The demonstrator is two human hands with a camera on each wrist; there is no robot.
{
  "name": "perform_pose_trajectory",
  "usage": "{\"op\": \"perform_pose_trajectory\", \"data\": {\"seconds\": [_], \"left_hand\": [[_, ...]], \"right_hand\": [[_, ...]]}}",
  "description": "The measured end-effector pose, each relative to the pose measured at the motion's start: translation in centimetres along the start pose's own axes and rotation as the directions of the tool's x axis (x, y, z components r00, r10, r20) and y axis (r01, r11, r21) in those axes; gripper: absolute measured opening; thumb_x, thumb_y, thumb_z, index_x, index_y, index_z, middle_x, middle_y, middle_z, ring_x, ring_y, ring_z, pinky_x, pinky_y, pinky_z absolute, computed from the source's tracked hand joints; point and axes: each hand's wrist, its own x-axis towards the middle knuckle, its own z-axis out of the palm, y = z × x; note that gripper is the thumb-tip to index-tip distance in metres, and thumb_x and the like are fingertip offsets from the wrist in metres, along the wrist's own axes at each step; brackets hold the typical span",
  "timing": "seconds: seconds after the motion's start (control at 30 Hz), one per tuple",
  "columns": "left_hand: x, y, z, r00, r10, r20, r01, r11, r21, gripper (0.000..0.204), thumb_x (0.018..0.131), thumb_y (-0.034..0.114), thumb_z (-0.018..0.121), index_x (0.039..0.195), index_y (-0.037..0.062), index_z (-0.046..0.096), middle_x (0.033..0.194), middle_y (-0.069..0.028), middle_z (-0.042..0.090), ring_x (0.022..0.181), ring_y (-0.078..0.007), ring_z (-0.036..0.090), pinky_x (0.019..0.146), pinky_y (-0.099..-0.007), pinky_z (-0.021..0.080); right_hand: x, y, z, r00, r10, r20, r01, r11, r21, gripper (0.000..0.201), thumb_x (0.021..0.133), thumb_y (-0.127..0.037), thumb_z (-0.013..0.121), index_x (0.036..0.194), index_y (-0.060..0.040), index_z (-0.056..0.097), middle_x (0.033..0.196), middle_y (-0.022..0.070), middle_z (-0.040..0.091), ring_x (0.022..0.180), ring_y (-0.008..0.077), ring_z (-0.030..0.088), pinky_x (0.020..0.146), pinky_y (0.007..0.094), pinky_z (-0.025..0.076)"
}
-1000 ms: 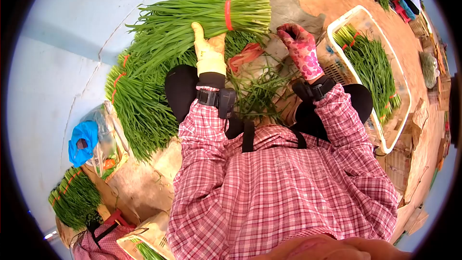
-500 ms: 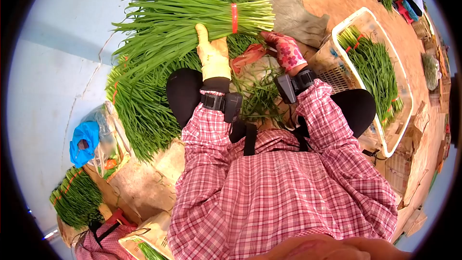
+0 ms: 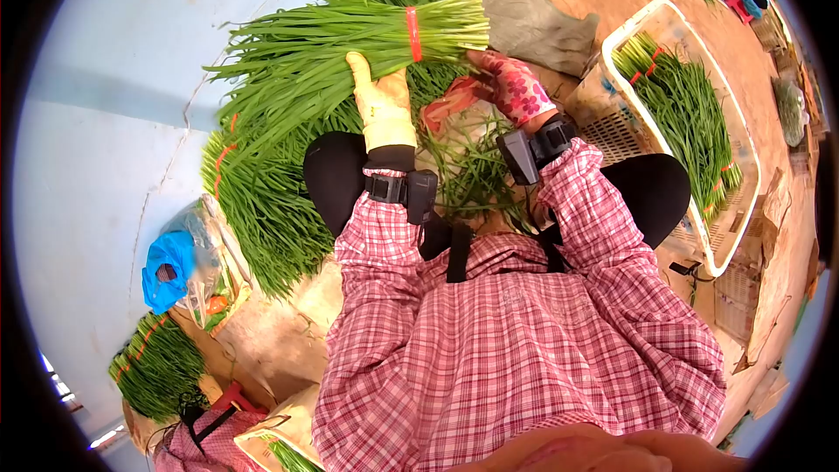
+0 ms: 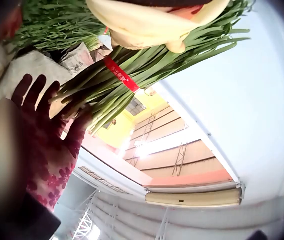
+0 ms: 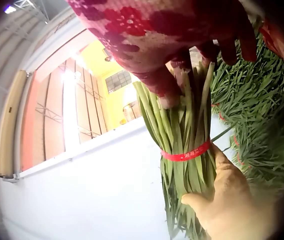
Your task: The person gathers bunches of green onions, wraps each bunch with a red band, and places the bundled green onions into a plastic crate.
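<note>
My left hand point(image 3: 384, 109), in a yellow glove, grips a thick bunch of garlic chives point(image 3: 306, 44) from below, thumb up along its near side. A printed red band point(image 5: 187, 154) wraps the bunch near the pale stem ends. The stems point right and the green leaves spread left. At the stem ends is my right hand point(image 3: 516, 87), in a pink flowered glove. Its thumb touches the stems in the right wrist view, while the other fingers reach out fairly straight and spread in the left wrist view.
More banded chives point(image 3: 271, 201) are heaped at the left along a pale wall point(image 3: 96, 166). Loose leaves point(image 3: 472, 170) lie between the knees. A white plastic crate point(image 3: 737, 236) with chives stands at the right, a grey sack point(image 3: 542, 26) ahead, and a blue bag point(image 3: 168, 271) at the left.
My right hand has moved left from beside the sack to the stem ends, its fingers extending. The left hand keeps hold of the chives, which shifted slightly right and then back left.
</note>
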Motion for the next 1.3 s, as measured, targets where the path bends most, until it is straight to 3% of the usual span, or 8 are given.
{"op": "perform_pose_trajectory", "data": {"seconds": [0.5,0.63,0.7,0.77,0.87,0.97,1.03,1.3], "left_hand": [[0.8,2.1,0.2,0.997,-0.044,-0.067,0.037,0.993,-0.113,0.063,0.086,0.032,0.075,0.137,0.0043,0.050,0.139,-0.0101,0.055,0.126,-0.0302,0.052,0.107,-0.0523,0.043],[3.6,4.8,-3.2,0.959,-0.283,-0.027,0.273,0.942,-0.193,0.103,0.073,0.043,0.084,0.146,-0.0043,0.028,0.126,-0.0067,0.059,0.096,-0.0205,0.053,0.085,-0.0376,0.047],[4.9,7.1,-4.4,0.872,-0.486,0.061,0.481,0.827,-0.291,0.134,0.062,0.050,0.090,0.150,-0.0114,0.009,0.113,-0.0059,0.060,0.072,-0.0143,0.045,0.060,-0.0254,0.044],[4.0,5.5,-2.9,0.979,-0.166,-0.116,0.157,0.984,-0.082,0.143,0.056,0.053,0.092,0.151,-0.0111,0.006,0.099,-0.0034,0.054,0.065,-0.0128,0.039,0.054,-0.0237,0.038],[3.4,4.6,-1.5,0.986,-0.048,-0.160,0.050,0.999,0.003,0.151,0.047,0.057,0.094,0.152,-0.0093,0.007,0.071,0.0035,0.036,0.058,-0.0106,0.033,0.050,-0.0219,0.033],[4.7,5.8,-2.9,0.892,-0.403,-0.204,0.335,0.893,-0.299,0.146,0.051,0.057,0.092,0.152,-0.0074,0.010,0.072,0.0005,0.037,0.060,-0.0133,0.036,0.052,-0.0243,0.035],[4.1,3.9,-2.3,0.979,-0.159,-0.130,0.145,0.983,-0.112,0.116,0.065,0.053,0.086,0.149,-0.0001,0.027,0.096,-0.0063,0.054,0.084,-0.0220,0.052,0.074,-0.0376,0.046],[2.1,2.4,-0.5,0.993,-0.121,-0.003,0.118,0.968,-0.222,0.056,0.090,0.038,0.068,0.136,0.0101,0.051,0.141,-0.0108,0.053,0.128,-0.0358,0.050,0.107,-0.0654,0.038]], "right_hand": [[-2.3,-4.0,-5.5,0.910,-0.411,0.049,0.381,0.784,-0.490,0.029,0.086,-0.021,0.073,0.105,0.0017,0.072,0.092,0.0096,0.074,0.082,0.0188,0.068,0.076,0.0314,0.054],[-0.1,-4.5,-13.9,0.898,-0.432,-0.085,-0.220,-0.272,-0.937,0.018,0.082,-0.016,0.066,0.093,-0.0058,0.074,0.088,0.0179,0.072,0.081,0.0295,0.071,0.073,0.0384,0.055],[-0.6,-3.7,-15.2,0.957,-0.277,-0.084,-0.205,-0.446,-0.871,0.013,0.082,-0.014,0.062,0.087,-0.0088,0.074,0.091,0.0164,0.073,0.089,0.0349,0.070,0.076,0.0437,0.055],[-1.9,-4.7,-12.4,0.980,-0.197,0.019,-0.058,-0.375,-0.925,0.017,0.084,-0.020,0.066,0.092,-0.0069,0.073,0.093,0.0169,0.072,0.094,0.0358,0.068,0.081,0.0463,0.053],[-3.5,-5.4,-4.6,0.759,-0.585,0.284,0.484,0.217,-0.848,0.026,0.086,-0.010,0.071,0.111,-0.0049,0.068,0.107,0.0133,0.065,0.096,0.0276,0.066,0.082,0.0342,0.053],[-5.4,-7.3,2.3,0.389,-0.805,0.449,0.734,-0.024,-0.678,0.026,0.078,-0.008,0.075,0.103,-0.0122,0.070,0.119,0.0062,0.064,0.115,0.0302,0.058,0.096,0.0414,0.047],[-6.0,-8.5,4.9,0.248,-0.773,0.584,0.683,-0.288,-0.671,0.025,0.076,-0.009,0.075,0.100,-0.0143,0.071,0.123,0.0037,0.062,0.122,0.0299,0.054,0.100,0.0445,0.043],[-3.3,-8.7,4.0,0.196,-0.646,0.738,0.603,-0.514,-0.610,0.019,0.074,-0.012,0.073,0.092,-0.0171,0.069,0.121,0.0030,0.062,0.123,0.0303,0.052,0.101,0.0486,0.039]]}}
